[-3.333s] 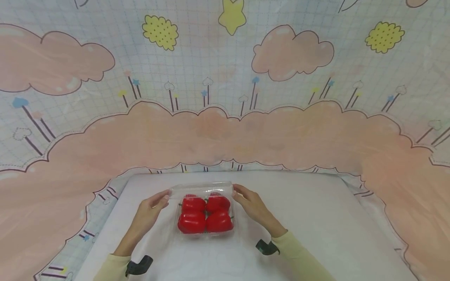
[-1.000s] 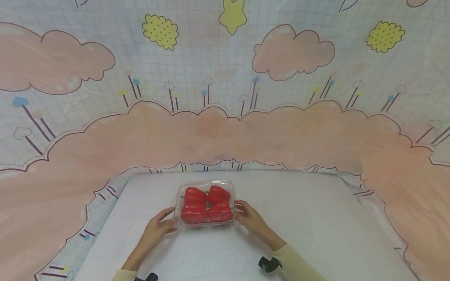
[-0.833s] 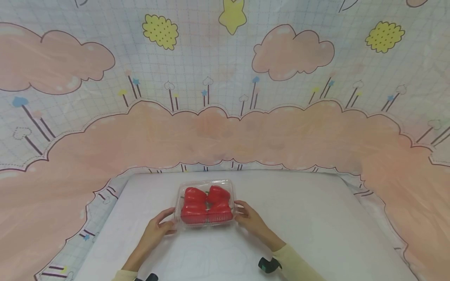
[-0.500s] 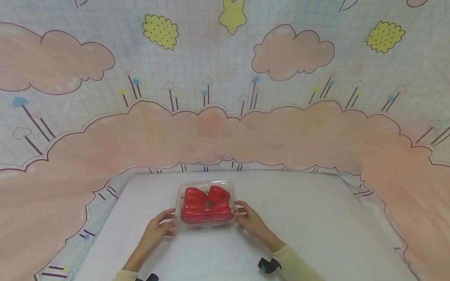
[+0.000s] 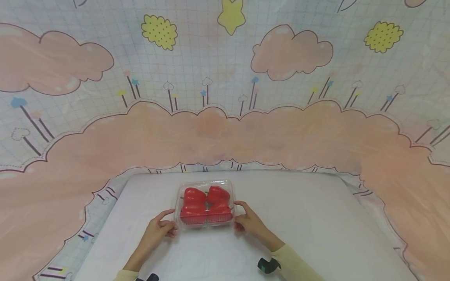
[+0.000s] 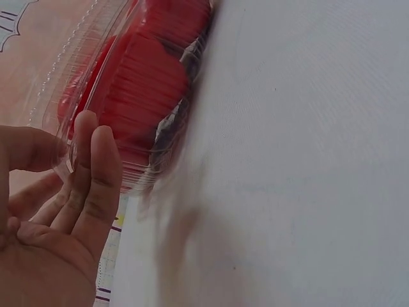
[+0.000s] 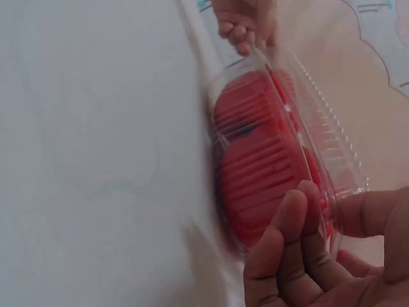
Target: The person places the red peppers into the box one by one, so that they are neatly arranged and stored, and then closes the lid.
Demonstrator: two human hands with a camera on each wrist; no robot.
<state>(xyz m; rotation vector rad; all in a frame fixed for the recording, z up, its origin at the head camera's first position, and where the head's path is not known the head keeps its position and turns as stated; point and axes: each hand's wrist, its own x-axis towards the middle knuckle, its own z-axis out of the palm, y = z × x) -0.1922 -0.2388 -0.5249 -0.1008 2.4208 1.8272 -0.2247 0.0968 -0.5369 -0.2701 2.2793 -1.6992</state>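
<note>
A clear plastic clamshell container with its lid down stands on the white table. Several red bell peppers with green stems fill it. At its near left corner, my left hand pinches the rim, index finger stretched along the edge and the other fingers bent below. My right hand pinches the rim on the opposite side in much the same way. The left wrist view shows the left fingers at the ribbed side wall. In the right wrist view the right fingers overlap the container's edge.
The white table spreads out around the container. A cloth backdrop printed with clouds and stars hangs behind and beside it. Black wrist cameras sit on the person's pale yellow sleeves.
The lid, raised at the back 3.3 seconds ago, has come down over the peppers. Both hands moved from the lid's far edge to the near corners; lately their lower fingers curled in more.
</note>
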